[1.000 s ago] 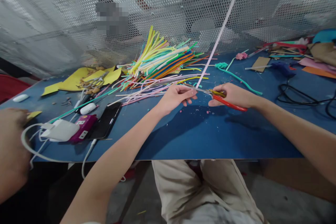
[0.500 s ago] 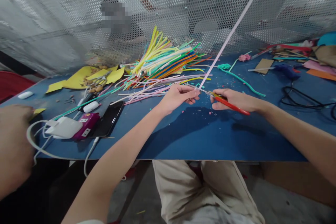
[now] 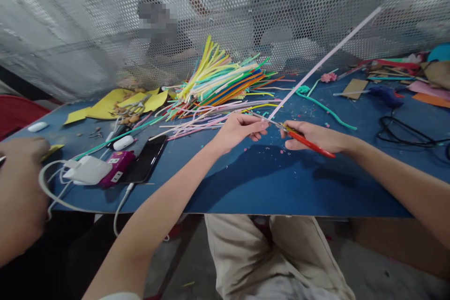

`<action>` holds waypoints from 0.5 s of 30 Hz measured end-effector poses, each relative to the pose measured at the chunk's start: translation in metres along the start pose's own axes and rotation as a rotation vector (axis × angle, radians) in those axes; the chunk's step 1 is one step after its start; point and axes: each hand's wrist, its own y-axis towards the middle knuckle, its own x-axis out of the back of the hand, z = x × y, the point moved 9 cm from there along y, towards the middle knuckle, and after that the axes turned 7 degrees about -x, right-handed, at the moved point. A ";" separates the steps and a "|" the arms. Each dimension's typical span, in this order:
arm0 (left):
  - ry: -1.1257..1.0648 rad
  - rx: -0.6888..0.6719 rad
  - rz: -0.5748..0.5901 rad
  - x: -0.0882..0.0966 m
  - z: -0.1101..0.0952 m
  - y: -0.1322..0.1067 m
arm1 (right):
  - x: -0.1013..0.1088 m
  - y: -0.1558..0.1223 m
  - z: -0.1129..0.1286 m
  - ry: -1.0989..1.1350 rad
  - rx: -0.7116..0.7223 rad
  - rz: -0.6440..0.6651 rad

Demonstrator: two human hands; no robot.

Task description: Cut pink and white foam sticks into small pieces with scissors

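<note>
My left hand (image 3: 239, 130) pinches the near end of a long pale pink pipe cleaner (image 3: 325, 58) that slants up and to the right over the blue table (image 3: 267, 183). My right hand (image 3: 312, 136) is closed on red-handled scissors (image 3: 302, 139), whose thin blades (image 3: 269, 120) point left and meet the pipe cleaner right by my left fingertips. A big heap of coloured pipe cleaners (image 3: 218, 82) lies just beyond my hands.
A black phone (image 3: 144, 159), a magenta power bank (image 3: 114, 168) and a white charger (image 3: 87, 169) with cables lie at the left. Another person's hand (image 3: 17, 197) is at the far left edge. Yellow paper (image 3: 116, 101), black cable (image 3: 404, 136), perforated metal screen (image 3: 87, 23) behind.
The pink pipe cleaner has swung down to the right, from steeply upright to a low slant. Both hands stay close together at its near end.
</note>
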 end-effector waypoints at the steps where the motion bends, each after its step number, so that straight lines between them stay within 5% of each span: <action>1: -0.008 0.005 0.004 0.000 0.000 0.000 | 0.000 0.000 0.000 0.003 0.006 0.000; 15: -0.093 0.128 0.084 -0.008 0.012 -0.004 | 0.001 0.001 -0.002 -0.053 -0.063 -0.088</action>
